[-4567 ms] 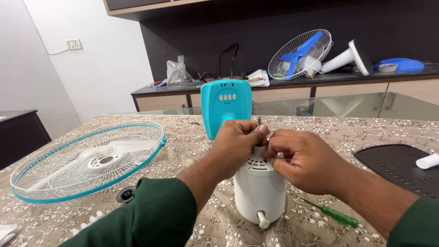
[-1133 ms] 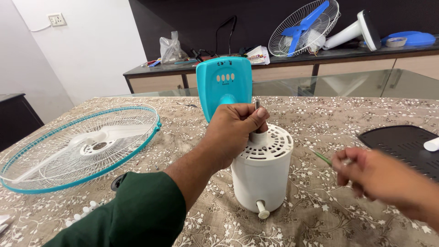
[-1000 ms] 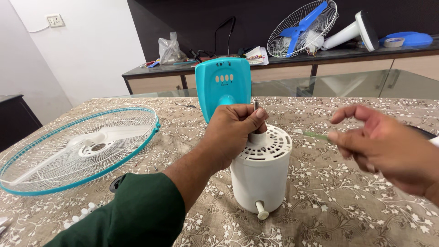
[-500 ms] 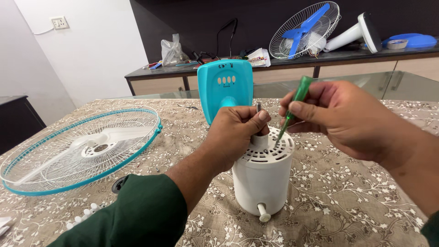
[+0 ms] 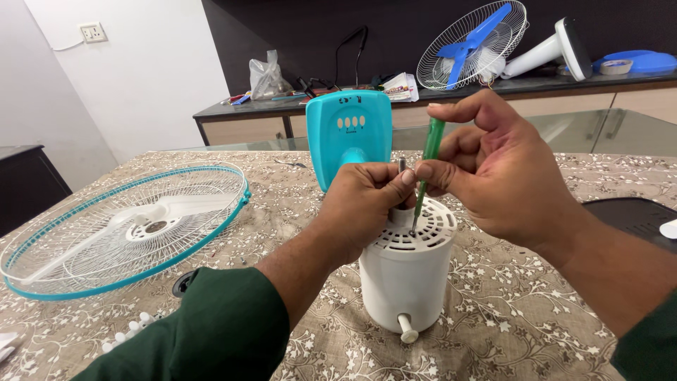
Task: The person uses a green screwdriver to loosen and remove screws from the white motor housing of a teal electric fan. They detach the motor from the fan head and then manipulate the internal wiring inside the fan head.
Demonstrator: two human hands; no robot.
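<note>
My left hand [image 5: 370, 201] clamps the smooth white cylindrical fan motor housing [image 5: 407, 271] standing on the floral-patterned bench [image 5: 522, 331]; my right hand [image 5: 493, 166] pinches a slim green screwdriver [image 5: 427, 166], tip in its slotted top.

The left hand [image 5: 367, 201] hides the base of the metal shaft [image 5: 402, 166]; the black tray [image 5: 635, 212] at the right edge is cut off.
</note>
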